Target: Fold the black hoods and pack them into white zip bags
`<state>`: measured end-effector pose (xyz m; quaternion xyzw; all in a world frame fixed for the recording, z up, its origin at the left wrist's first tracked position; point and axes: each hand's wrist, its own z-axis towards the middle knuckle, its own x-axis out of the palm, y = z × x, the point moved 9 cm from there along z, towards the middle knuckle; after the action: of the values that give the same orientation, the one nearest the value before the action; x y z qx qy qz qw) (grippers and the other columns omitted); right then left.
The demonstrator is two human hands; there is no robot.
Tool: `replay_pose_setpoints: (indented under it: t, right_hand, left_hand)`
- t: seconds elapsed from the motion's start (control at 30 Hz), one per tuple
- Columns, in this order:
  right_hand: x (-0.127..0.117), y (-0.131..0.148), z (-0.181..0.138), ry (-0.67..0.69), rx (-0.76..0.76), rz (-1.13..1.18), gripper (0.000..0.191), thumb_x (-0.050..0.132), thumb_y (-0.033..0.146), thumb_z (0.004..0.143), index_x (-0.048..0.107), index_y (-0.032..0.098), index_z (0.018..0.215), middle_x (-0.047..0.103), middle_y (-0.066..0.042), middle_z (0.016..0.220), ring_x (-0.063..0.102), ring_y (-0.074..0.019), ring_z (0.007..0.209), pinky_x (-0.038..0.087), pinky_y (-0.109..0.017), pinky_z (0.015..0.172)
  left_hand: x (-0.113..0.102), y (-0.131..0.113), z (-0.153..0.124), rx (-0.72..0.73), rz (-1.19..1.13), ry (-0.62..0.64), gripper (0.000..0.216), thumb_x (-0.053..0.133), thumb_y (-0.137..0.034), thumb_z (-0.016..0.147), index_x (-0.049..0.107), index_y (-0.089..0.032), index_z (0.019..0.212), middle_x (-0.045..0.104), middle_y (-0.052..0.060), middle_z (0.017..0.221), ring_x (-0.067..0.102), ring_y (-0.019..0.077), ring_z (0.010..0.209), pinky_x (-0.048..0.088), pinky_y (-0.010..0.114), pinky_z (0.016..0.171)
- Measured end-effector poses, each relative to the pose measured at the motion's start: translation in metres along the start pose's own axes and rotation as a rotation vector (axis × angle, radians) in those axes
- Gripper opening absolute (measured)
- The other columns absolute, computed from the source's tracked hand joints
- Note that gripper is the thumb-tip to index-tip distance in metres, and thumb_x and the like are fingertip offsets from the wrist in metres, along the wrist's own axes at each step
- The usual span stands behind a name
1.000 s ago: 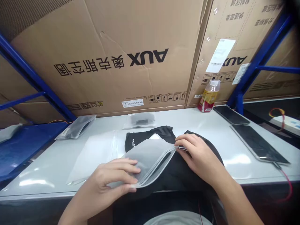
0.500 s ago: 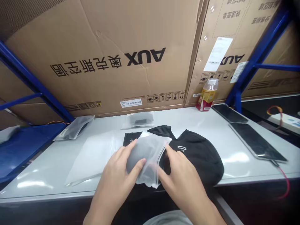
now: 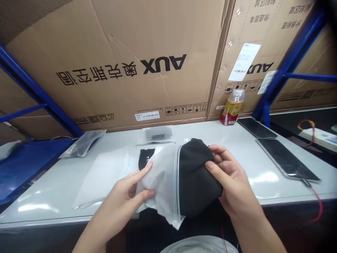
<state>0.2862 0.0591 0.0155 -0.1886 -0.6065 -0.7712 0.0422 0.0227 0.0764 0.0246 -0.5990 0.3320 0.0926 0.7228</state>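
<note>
My left hand (image 3: 126,193) is closed on the left part of a frosted zip bag (image 3: 162,175), thumb on the near face. Folded black cloth (image 3: 197,175) sticks out of the bag's mouth on the right; how much lies inside is hidden. My right hand (image 3: 231,175) pinches the cloth's right edge between thumb and fingers. Behind the bag, to the left, a black fabric end (image 3: 146,158) with white lettering shows on the table. Whether it joins the held cloth cannot be seen.
Flat frosted bags (image 3: 102,175) lie left on the white table (image 3: 52,191). Behind are a filled bag (image 3: 155,133) and another bag (image 3: 84,142). A drink bottle (image 3: 233,107) and two phones (image 3: 286,158), (image 3: 256,127) stand or lie right. Large cartons (image 3: 158,35) back the table.
The bag has opened out and shifted slightly, with black cloth now bulging from its mouth. My right hand has moved right, from the bag's edge onto the cloth. The broad cloth no longer lies spread on the table.
</note>
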Motion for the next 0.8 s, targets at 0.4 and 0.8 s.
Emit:
replay_pose_setpoints:
  t: [0.4,0.8]
  right_hand:
    - [-0.037,-0.011,0.011,-0.034,0.008,-0.405,0.043,0.065,0.05,0.097,0.057,0.035,0.137,0.068,-0.007,0.122,0.069,-0.0282,0.114,0.061,-0.045,0.093]
    - [0.036,-0.001,-0.006,0.546,-0.236,-1.373,0.084,0.084,0.039,0.08,0.049,0.031,0.156,0.057,-0.008,0.156,0.047,-0.0394,0.142,0.051,-0.058,0.109]
  left_hand:
    - [-0.141,0.088,-0.046,-0.303,0.718,-0.477,0.045,0.051,-0.051,0.098,0.075,-0.033,0.131,0.067,0.007,0.129,0.07,0.0312,0.094,0.061,0.054,0.089]
    - [-0.112,0.085,-0.018,-0.126,0.918,-0.436,0.057,0.043,-0.002,0.084,0.075,-0.03,0.121,0.066,0.007,0.147,0.052,0.0455,0.143,0.025,0.091,0.11]
